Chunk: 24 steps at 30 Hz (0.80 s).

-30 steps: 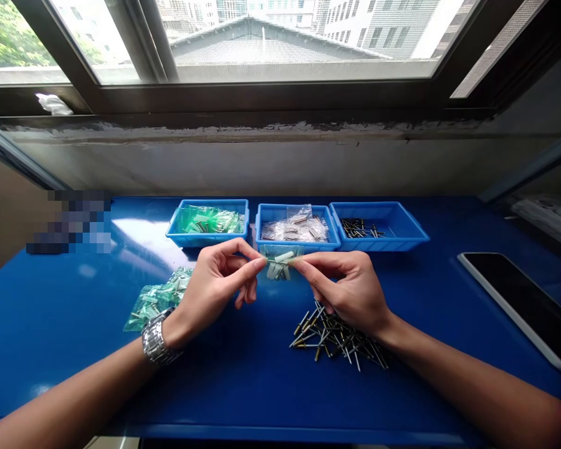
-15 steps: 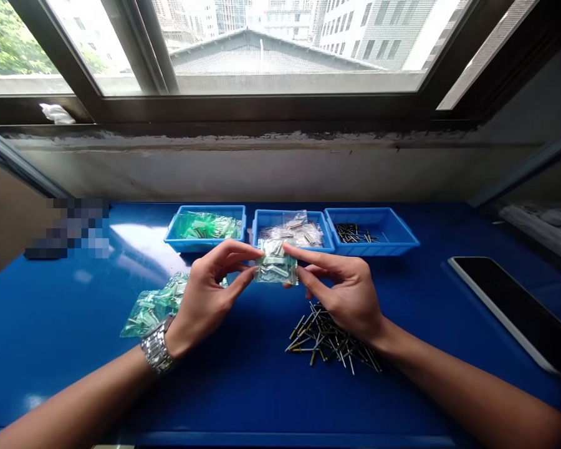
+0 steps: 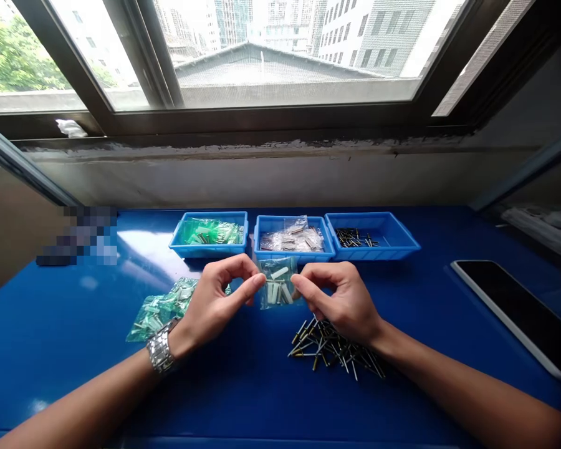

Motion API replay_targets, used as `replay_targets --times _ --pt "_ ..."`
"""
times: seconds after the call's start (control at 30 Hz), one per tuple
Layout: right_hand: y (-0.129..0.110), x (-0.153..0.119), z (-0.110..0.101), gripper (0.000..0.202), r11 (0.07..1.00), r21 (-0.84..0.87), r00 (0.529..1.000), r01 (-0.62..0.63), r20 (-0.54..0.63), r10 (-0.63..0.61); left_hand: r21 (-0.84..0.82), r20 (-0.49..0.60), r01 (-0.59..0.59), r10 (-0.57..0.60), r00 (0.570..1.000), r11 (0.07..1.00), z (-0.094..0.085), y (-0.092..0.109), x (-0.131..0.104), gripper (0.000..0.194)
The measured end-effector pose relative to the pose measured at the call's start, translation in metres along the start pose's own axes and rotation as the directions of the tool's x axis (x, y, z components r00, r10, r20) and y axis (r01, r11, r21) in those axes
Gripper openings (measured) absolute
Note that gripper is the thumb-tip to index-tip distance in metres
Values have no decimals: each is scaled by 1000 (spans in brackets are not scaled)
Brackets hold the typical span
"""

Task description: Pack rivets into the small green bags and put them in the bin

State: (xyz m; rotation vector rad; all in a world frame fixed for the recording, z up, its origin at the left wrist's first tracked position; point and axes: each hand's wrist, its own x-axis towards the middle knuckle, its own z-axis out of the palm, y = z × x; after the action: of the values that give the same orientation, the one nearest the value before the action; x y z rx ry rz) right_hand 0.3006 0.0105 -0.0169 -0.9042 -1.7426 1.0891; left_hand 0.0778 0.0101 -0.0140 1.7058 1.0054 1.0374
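Between my two hands hangs a small clear greenish bag (image 3: 277,292) with white plugs and screws inside. My left hand (image 3: 219,296) pinches its left edge between thumb and fingers. On the other side, my right hand (image 3: 341,296) pinches the right edge. More green bags (image 3: 154,315) lie in a pile beside my left wrist, partly hidden by that hand. A heap of loose rivets (image 3: 334,352) is on the blue table (image 3: 243,393) below my right hand.
Along the back stand three blue bins: the left one (image 3: 209,251) holds green bags, the middle one (image 3: 294,255) clear bags, the right one (image 3: 393,249) dark rivets. A phone (image 3: 514,315) lies at the right. A window is behind.
The held bag has come down a little and now hangs flatter and more spread out, its contents facing me. My fingers have shifted to its side edges. The view has tilted slightly.
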Motion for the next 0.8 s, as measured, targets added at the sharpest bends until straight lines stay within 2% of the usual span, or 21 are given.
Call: replay_targets --times 0.07,0.17,0.23,0.33,0.47,0.6,0.8 --pt "-2 0 0 39 1000 9 1000 1 29 -1 -8 8 6 -6 1000 1000 -2 1 1 25" --pt "-4 0 0 34 999 39 999 6 47 -8 53 -54 -55 58 997 997 -13 5 5 25" --pt "-4 1 0 32 999 43 999 13 46 -15 151 -120 -105 124 985 983 -28 9 12 22" --pt "-4 2 0 31 999 38 998 27 48 -28 366 -191 -65 143 971 928 -57 18 27 21" --pt "-4 2 0 31 999 19 998 39 52 -40 613 -198 47 96 975 789 -88 21 47 28" --pt "-4 2 0 32 999 1 997 45 62 -45 774 -183 109 56 982 624 -103 8 56 33" --pt "-2 2 0 32 999 -14 998 38 56 -37 896 -94 41 100 991 442 -113 -12 57 33"
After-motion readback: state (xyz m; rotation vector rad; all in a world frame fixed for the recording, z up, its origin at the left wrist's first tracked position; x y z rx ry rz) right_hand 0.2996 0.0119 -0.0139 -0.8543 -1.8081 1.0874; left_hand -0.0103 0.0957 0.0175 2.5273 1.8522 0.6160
